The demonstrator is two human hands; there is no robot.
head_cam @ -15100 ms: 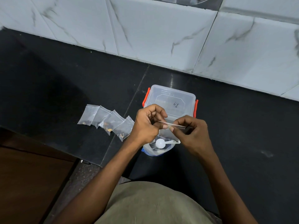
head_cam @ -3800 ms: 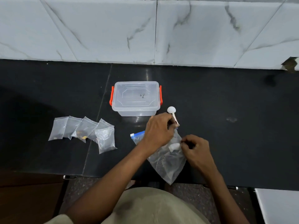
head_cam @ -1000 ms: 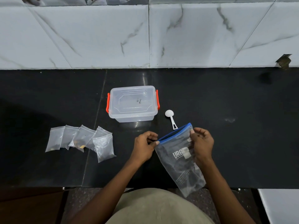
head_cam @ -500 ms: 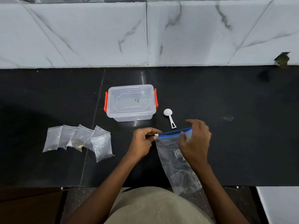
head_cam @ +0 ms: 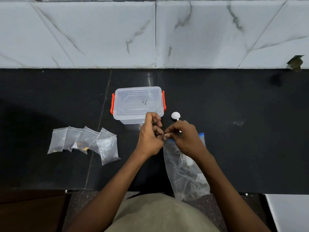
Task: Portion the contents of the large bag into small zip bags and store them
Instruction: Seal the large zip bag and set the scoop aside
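Note:
The large clear bag (head_cam: 185, 174) with a blue zip strip lies on the black counter in front of me, dark contents at its lower end. My left hand (head_cam: 150, 138) and my right hand (head_cam: 185, 138) meet at the bag's top left corner, fingers pinched on the zip strip. Several small filled zip bags (head_cam: 85, 143) lie overlapped in a row to the left. A clear lidded box (head_cam: 138, 104) with orange latches stands just beyond my hands. A white scoop (head_cam: 175, 116) lies to the right of the box, its handle partly hidden by my right hand.
The black counter (head_cam: 250, 131) runs left to right, backed by a white marble-tiled wall (head_cam: 150, 34). Its front edge is close to my body. A brown wooden surface (head_cam: 30, 211) lies below left and a white surface (head_cam: 287, 213) below right.
My right hand has slid left along the blue zip strip until it meets my left hand at the bag's left corner. The bag has settled flatter on the counter.

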